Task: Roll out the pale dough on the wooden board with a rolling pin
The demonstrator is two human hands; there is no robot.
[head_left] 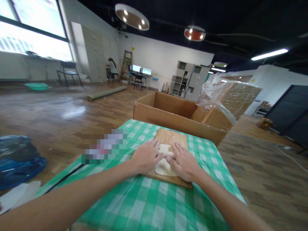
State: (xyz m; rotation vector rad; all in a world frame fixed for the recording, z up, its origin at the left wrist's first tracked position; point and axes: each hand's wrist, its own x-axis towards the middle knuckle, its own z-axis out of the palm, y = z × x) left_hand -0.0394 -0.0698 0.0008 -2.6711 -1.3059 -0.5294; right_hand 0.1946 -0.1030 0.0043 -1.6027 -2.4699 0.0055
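Observation:
A flattened piece of pale dough lies on a wooden board. Across the dough runs a light-coloured rolling pin, of which only the middle shows. My left hand is closed over the pin's left end, fingers pointing forward and thumb on the near side. Over the right end my right hand is closed in the same way, its thumb close to the dough. Both hands hide the pin's ends and the sides of the board.
The board rests on a table with a green checked cloth. A blurred-out object with a black strap lies at the left. Beyond the table stands an open cardboard box. A blue plastic bag is on the left; a person sits far back.

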